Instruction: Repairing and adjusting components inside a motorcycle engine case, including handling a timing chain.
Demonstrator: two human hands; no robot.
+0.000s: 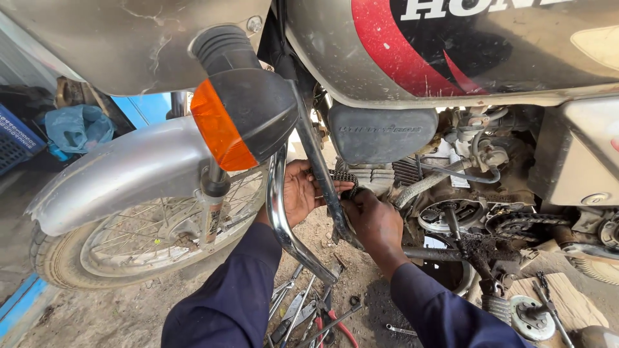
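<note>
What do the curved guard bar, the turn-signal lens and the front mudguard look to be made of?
Curved shiny guard bar: likely chrome-plated steel tube, given its mirror-like reflections. Orange turn-signal lens: translucent plastic, glossy, set in a black housing. Silver front mudguard: painted metal or plastic, cannot tell which; smooth dusty sheen.

Bright daylight is glaring off the chrome fender (122,171); wide-angle distortion is bending edges, and focus is staying sharp.

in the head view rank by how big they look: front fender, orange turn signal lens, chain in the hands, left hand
1. silver front fender
2. orange turn signal lens, though it sits nearer the camera
3. left hand
4. chain, partly hidden in the hands, so unsure
</note>
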